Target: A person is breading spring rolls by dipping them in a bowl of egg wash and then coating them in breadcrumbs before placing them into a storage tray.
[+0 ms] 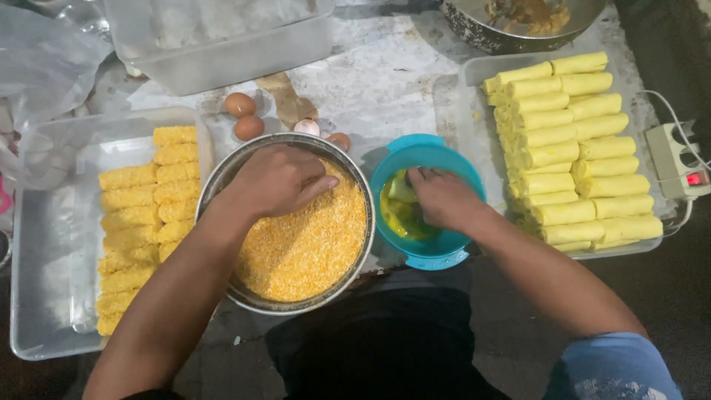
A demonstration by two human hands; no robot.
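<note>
At nine o'clock a clear plastic tray (pixel 44 296) is sitting on the table (pixel 392 81), carrying two rows of breaded rolls (pixel 144 222) along its right side. Just right of it, your left hand (pixel 274 180) is pressing palm-down into the orange breadcrumbs (pixel 311 244) filling the round metal pan (pixel 285 305), fingers curled loosely toward three o'clock; you cannot tell from here whether anything is lying beneath them. At twelve o'clock from that pan, several brown eggs (pixel 244 115) are resting on the table, with a covered clear container (pixel 222 44) beyond them. Moving right, your right hand (pixel 444 196) is dipping into the turquoise bowl (pixel 429 255) of beaten egg (pixel 396 218), fingers narrowed around a pale yellow roll (pixel 402 189) lying in the liquid. At three o'clock a second clear tray (pixel 452 104) is holding stacked plain yellow rolls (pixel 570 148) in two columns, and a white power strip (pixel 678 159) is lying just beyond its right edge. At one o'clock the rim of a dark metal pot (pixel 489 33) is showing.
</note>
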